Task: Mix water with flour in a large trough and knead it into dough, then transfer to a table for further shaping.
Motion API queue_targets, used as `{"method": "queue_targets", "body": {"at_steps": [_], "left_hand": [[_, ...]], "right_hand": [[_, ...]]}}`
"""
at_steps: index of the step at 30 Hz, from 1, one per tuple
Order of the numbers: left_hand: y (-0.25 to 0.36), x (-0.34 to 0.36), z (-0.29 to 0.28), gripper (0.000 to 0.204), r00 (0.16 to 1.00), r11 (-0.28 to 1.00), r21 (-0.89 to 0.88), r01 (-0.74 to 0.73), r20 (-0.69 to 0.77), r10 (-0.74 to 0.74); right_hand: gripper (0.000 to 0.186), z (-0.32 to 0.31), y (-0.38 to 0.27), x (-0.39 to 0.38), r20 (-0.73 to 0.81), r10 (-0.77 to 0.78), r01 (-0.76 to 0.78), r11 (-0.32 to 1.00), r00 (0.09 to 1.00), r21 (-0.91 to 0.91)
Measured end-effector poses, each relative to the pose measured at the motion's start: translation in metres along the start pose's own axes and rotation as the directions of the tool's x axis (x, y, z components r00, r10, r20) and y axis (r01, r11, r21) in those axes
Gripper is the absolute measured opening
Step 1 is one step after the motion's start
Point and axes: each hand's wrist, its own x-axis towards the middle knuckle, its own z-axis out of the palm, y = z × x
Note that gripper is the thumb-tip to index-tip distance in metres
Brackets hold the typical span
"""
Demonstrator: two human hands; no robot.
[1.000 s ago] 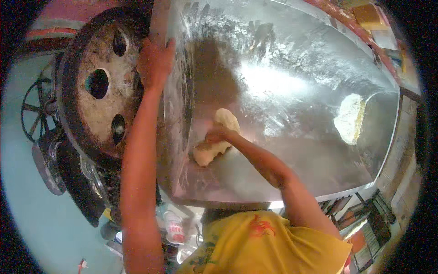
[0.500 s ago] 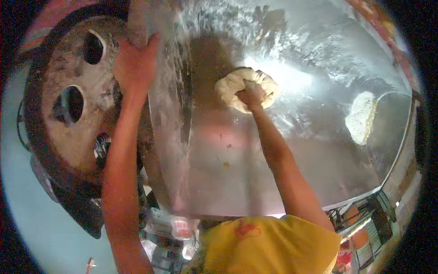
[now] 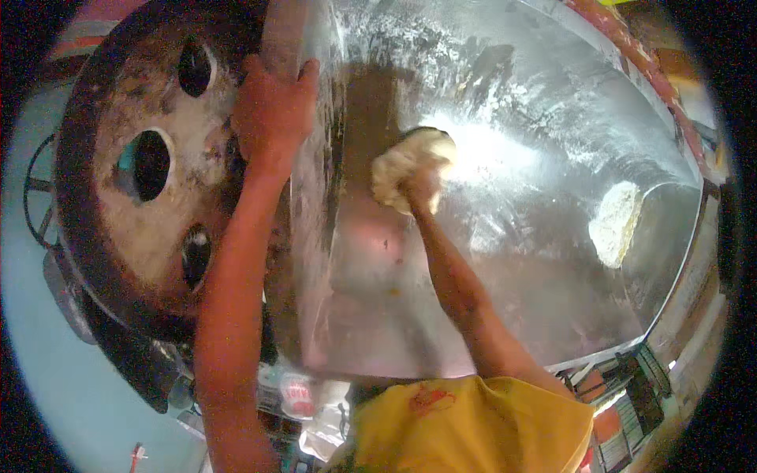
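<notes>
A pale lump of dough (image 3: 400, 164) lies on the floury steel worktop (image 3: 512, 268), left of a bright glare. My right hand (image 3: 423, 188) is sunk into its near right part, the fingers closed into it and partly hidden. Motion blurs both the hand and the dough. Further left, my left hand (image 3: 276, 114) grips the worktop's raised side edge (image 3: 285, 31). Its thumb lies on the inner side, and the other fingers are mostly hidden.
A pile of white flour (image 3: 617, 225) sits at the worktop's right end. Left of the worktop stands a round, stained plate with oval holes (image 3: 118, 229). White bags (image 3: 323, 433) are below the near edge, and a metal rack (image 3: 619, 410) stands at lower right.
My right hand has pulled the dough a little left and toward me, and its rounded ring shape has become more bunched. My left hand keeps its hold on the edge. The view has shifted slightly.
</notes>
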Motion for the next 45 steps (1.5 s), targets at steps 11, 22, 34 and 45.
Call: {"method": "queue_targets", "body": {"at_steps": [11, 22, 34, 45], "left_hand": [[-0.009, 0.002, 0.007, 0.069, 0.991, 0.993, -0.035, -0.115, -0.075, 0.112], [-0.018, -0.001, -0.004, 0.068, 0.998, 1.000, 0.016, 0.001, -0.067, 0.000], [-0.018, 0.000, -0.008, 0.070, 0.995, 0.997, 0.059, -0.059, -0.073, 0.063], [-0.078, 0.019, 0.012, 0.055, 0.967, 0.955, 0.163, -0.246, -0.023, 0.253]], "right_hand": [[0.037, 0.004, -0.115, 0.123, 0.163, -0.493, 0.472, 0.869, 0.855, 0.150], [0.043, -0.029, 0.007, -0.134, 0.453, -0.826, 0.651, 0.551, 0.336, 0.522], [0.027, 0.056, -0.108, 0.065, 0.321, -0.844, 0.890, 0.336, 0.430, -0.308], [0.069, -0.033, 0.022, -0.148, 0.856, -0.148, 0.666, 0.698, 0.495, -0.264]]}}
